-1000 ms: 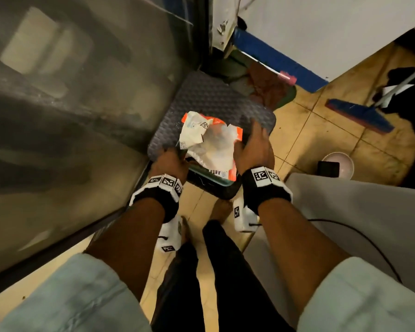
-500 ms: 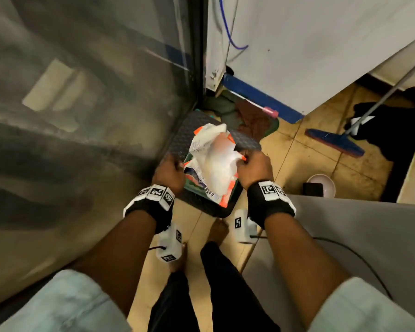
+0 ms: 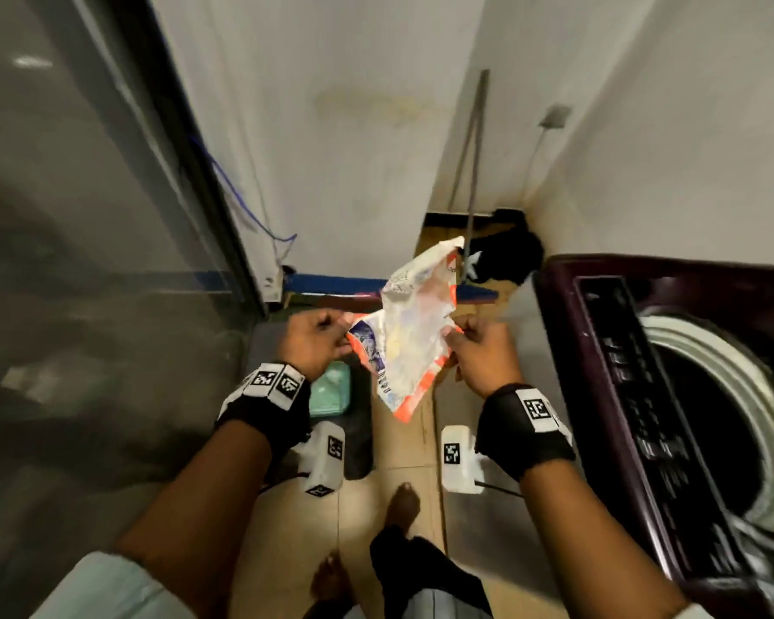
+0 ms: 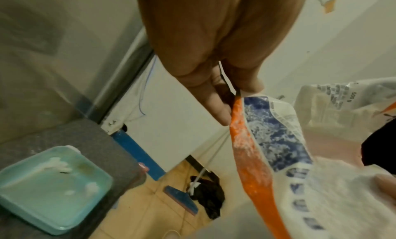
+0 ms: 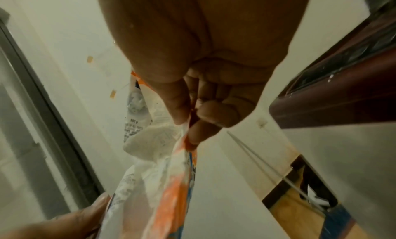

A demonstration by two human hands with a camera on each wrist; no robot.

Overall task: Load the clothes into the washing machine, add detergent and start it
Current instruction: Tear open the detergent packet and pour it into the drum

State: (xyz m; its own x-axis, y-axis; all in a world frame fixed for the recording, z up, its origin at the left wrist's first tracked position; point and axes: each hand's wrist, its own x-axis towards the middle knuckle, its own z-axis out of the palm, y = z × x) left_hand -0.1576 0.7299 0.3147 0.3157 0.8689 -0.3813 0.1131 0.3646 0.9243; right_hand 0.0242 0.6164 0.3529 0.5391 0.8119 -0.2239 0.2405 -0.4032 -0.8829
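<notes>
A crumpled white and orange detergent bag (image 3: 414,332) hangs in the air between both hands. My left hand (image 3: 318,346) pinches its left orange edge (image 4: 237,120) between thumb and fingers. On the other side my right hand (image 3: 479,350) pinches the bag's edge (image 5: 186,141) with curled fingers. The washing machine (image 3: 644,395) stands at the right, with a dark maroon top and its drum opening (image 3: 724,422) uncovered. What lies inside the drum is too dark to tell.
A teal container (image 4: 49,190) with white powder traces sits on a grey stool (image 4: 85,137) below my left hand. A glass panel (image 3: 86,261) fills the left. A broom (image 3: 472,172) and dark cloth (image 3: 506,256) lie by the far wall. My bare feet (image 3: 403,498) stand on the tiled floor.
Both hands lifted the detergent bag off the teal container on the stool and up to chest height. The view swung right, bringing the washing machine into sight.
</notes>
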